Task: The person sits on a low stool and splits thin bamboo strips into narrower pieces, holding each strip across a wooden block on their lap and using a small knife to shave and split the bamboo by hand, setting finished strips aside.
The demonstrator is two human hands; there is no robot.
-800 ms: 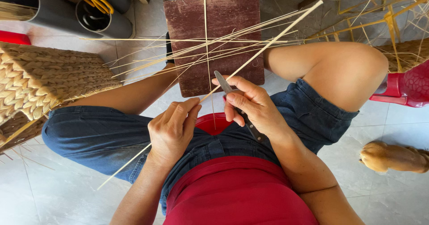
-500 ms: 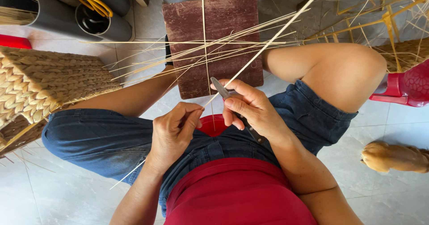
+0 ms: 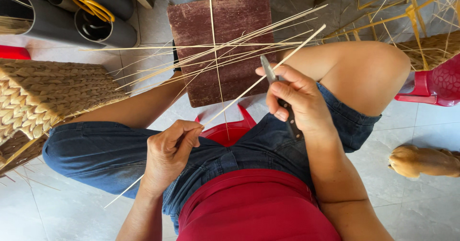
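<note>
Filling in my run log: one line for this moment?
left hand: pinches thin strip | right hand: holds knife against strip

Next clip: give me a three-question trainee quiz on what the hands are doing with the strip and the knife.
1. True or false: the right hand holds the knife with its blade against the thin strip.
2. What does the left hand pinch? A) the yellow scissors B) the thin strip C) the woven basket
3. Which thing lies under the bundle of loose strips ahead of the knees?

Key
1. True.
2. B. The yellow scissors stand in a grey tube; the woven basket sits beside the left leg.
3. The dark red board.
</note>
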